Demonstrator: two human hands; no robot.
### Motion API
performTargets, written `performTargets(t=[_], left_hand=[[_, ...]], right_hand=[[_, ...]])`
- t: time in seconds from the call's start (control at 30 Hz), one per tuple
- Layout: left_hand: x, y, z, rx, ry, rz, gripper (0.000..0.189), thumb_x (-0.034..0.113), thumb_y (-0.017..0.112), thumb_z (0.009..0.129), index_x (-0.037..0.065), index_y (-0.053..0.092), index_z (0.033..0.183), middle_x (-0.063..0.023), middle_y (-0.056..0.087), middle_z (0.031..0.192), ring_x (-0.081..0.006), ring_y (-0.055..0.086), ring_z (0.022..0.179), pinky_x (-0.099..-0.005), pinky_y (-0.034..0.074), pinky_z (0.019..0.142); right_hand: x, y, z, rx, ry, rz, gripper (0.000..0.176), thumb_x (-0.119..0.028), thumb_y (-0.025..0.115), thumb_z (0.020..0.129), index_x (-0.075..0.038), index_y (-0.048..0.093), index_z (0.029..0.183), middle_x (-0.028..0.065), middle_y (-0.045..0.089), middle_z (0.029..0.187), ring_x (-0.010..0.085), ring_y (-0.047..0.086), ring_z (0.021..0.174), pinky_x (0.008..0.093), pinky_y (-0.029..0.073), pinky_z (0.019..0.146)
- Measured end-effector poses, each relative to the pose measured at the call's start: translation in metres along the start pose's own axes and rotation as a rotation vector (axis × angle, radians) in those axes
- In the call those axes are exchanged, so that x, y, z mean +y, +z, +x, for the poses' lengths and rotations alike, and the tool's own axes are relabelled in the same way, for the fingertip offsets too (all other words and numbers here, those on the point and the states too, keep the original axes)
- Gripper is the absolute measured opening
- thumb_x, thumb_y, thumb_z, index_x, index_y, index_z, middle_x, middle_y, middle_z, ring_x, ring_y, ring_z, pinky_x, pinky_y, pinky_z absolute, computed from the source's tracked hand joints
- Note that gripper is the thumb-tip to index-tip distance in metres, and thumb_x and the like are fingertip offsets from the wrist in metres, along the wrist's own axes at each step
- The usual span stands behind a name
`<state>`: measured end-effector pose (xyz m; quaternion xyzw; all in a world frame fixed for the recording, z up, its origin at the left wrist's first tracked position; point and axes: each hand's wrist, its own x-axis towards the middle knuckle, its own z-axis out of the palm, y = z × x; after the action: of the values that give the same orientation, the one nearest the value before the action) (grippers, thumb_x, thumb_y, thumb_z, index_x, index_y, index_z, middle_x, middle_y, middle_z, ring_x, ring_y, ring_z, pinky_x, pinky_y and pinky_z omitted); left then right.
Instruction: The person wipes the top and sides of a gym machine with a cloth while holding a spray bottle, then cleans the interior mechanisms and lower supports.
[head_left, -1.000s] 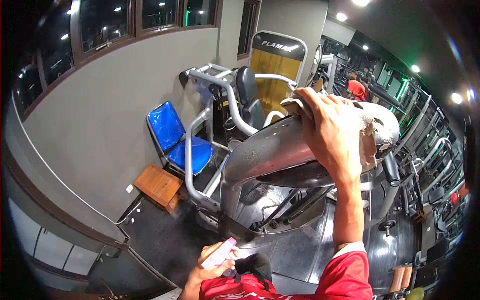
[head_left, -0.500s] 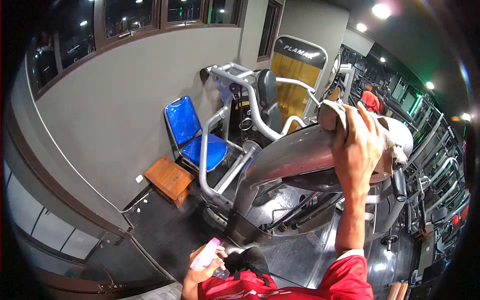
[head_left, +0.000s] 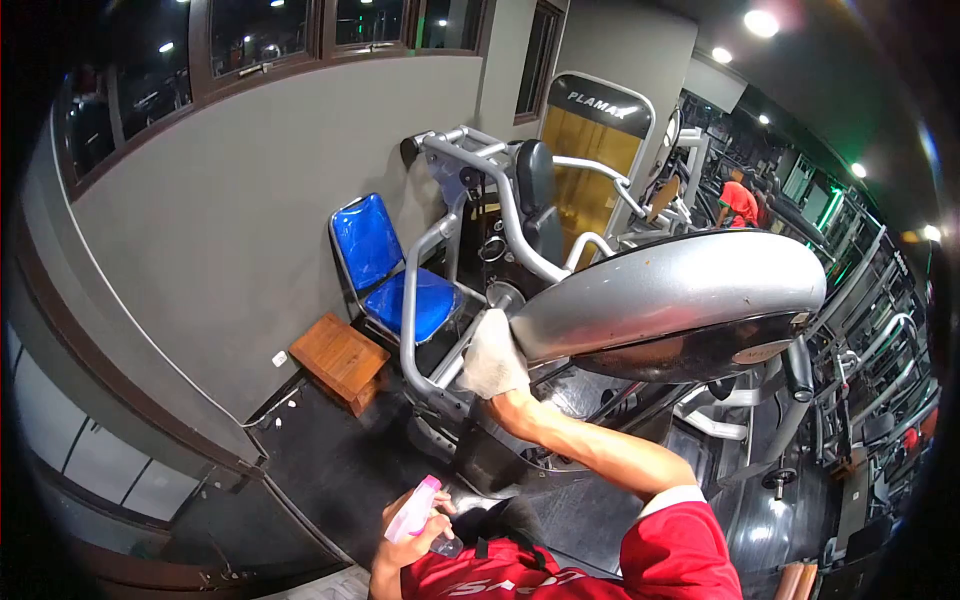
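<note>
A pale cloth [head_left: 494,356] lies against the lower left end of the machine's curved silver cover [head_left: 680,290]. My right hand [head_left: 510,398] is on this cloth, its fingers mostly hidden by the fabric, with the arm reaching in from the right. Low in the view, my left hand [head_left: 412,528] is wrapped round a spray bottle [head_left: 415,508] with a pink top, held close to my red shirt.
A blue chair [head_left: 370,245] and a small wooden step [head_left: 340,352] stand by the grey wall. Behind the cover is a tubular weight machine [head_left: 510,215]. A person in red [head_left: 738,203] is farther back among gym equipment.
My right hand and the cloth have moved from the upper right part of the cover down and left to its lower end. My left hand has stayed almost in place with the bottle.
</note>
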<state>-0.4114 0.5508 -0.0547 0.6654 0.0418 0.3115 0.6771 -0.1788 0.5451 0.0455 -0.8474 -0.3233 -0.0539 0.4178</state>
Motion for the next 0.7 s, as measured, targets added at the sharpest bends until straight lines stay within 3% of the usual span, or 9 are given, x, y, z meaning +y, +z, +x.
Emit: performTargets(t=[0.27,0.33,0.43,0.5,0.57,0.63,0.7], left_hand=[[-0.008,-0.003,-0.002,-0.028,0.052,0.071,0.024,-0.001,0.061,0.08,-0.005,0.056,0.103,-0.0114,0.066,0.081,-0.0156,0.066,0.061,-0.027,0.052,0.06],[-0.005,-0.002,-0.001,-0.004,-0.08,-0.034,0.024,0.0,0.061,0.08,-0.004,0.056,0.104,-0.0114,0.066,0.08,-0.0155,0.066,0.062,-0.0274,0.052,0.06],[-0.006,-0.003,0.008,-0.041,0.002,0.008,0.025,0.0,0.061,0.081,-0.004,0.056,0.105,-0.0111,0.066,0.082,-0.0157,0.066,0.062,-0.0275,0.052,0.059],[-0.004,-0.001,0.011,-0.039,-0.02,-0.039,0.025,-0.001,0.062,0.081,-0.004,0.056,0.105,-0.011,0.066,0.082,-0.0159,0.066,0.062,-0.0275,0.052,0.059],[-0.006,0.0,0.012,-0.038,-0.045,-0.088,0.026,-0.001,0.062,0.081,-0.004,0.055,0.105,-0.0108,0.065,0.083,-0.0161,0.065,0.061,-0.0275,0.052,0.058],[-0.009,0.0,0.013,-0.048,-0.087,-0.077,0.025,0.001,0.063,0.082,-0.005,0.055,0.105,-0.0107,0.065,0.084,-0.0164,0.065,0.061,-0.0271,0.052,0.058],[-0.009,0.006,0.015,-0.036,-0.109,-0.113,0.025,0.002,0.064,0.082,-0.005,0.056,0.105,-0.0109,0.065,0.084,-0.0165,0.065,0.061,-0.0271,0.052,0.057]], right_hand=[[-0.003,-0.041,-0.007,0.119,-0.319,-0.251,0.032,-0.012,0.046,0.087,-0.003,0.049,0.117,0.0116,0.06,0.113,0.0226,0.058,0.095,0.0305,0.038,0.095],[-0.002,-0.079,-0.011,0.202,-0.551,-0.546,0.027,-0.014,0.051,0.086,-0.006,0.054,0.111,0.0076,0.06,0.113,0.0234,0.054,0.105,0.0372,0.034,0.1],[0.004,-0.146,-0.016,0.32,-0.902,-1.004,0.019,-0.017,0.058,0.083,-0.011,0.06,0.102,0.0017,0.061,0.115,0.0245,0.049,0.121,0.0474,0.026,0.107],[0.018,-0.182,-0.021,0.466,-0.86,-1.034,0.015,-0.022,0.061,0.083,-0.011,0.063,0.093,0.0044,0.062,0.115,0.0281,0.04,0.129,0.0541,0.011,0.111],[0.042,-0.196,-0.025,0.686,-0.71,-0.715,0.019,-0.025,0.064,0.081,-0.012,0.062,0.095,0.0065,0.061,0.118,0.0334,0.037,0.131,0.056,0.0,0.111],[0.059,-0.187,-0.025,0.874,-0.676,-0.501,0.022,-0.024,0.067,0.08,-0.013,0.059,0.096,0.0088,0.06,0.119,0.0366,0.033,0.132,0.0556,0.004,0.112],[0.078,-0.144,-0.024,0.904,-0.734,-0.414,0.022,-0.021,0.068,0.079,-0.012,0.06,0.097,0.0087,0.059,0.122,0.0352,0.033,0.133,0.0544,0.006,0.112]])
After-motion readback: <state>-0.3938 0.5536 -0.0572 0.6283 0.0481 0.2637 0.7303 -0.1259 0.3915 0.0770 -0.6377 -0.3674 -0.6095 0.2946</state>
